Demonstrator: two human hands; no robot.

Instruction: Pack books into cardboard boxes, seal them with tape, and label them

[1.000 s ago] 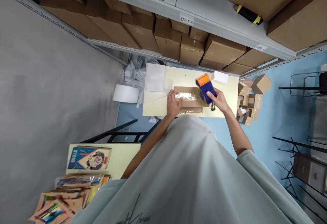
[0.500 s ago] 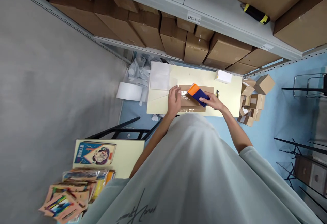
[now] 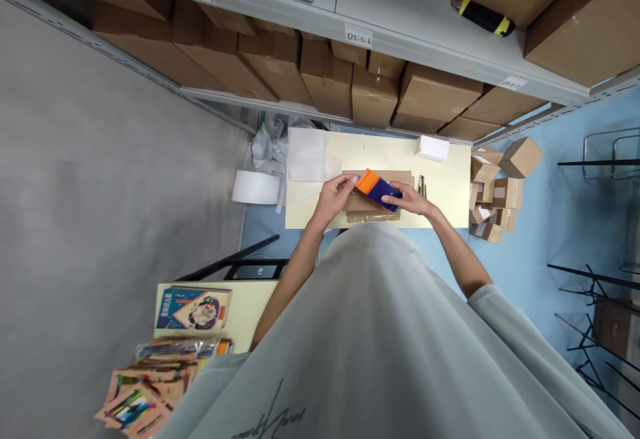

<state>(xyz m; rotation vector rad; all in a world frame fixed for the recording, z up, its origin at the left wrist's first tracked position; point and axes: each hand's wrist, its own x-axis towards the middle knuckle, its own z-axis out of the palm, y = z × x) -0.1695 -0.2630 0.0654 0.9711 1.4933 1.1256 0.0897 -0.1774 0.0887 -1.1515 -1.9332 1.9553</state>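
Observation:
An orange and dark blue box (image 3: 379,189) is tilted over the pale yellow table, its orange end toward the left. My right hand (image 3: 406,197) grips the dark blue end, with the thumb lying across its face. At the orange corner, my left hand (image 3: 338,193) pinches the box between thumb and fingertips. Beneath it lies flat brown cardboard (image 3: 403,177) with shiny clear tape along its near part. Just right of the cardboard is a yellow and black utility knife (image 3: 423,186).
On the table (image 3: 453,192) are a white sheet (image 3: 307,154) and a small white box (image 3: 433,148). A shelf of cartons (image 3: 375,95) overhangs the far edge. Small cartons (image 3: 506,193) are piled at right, a white roll (image 3: 256,187) at left, and books (image 3: 193,309) lower left.
My left hand has come from beside the box to its orange corner and closed on it. The box and my right hand have shifted slightly left in view, as the camera moved.

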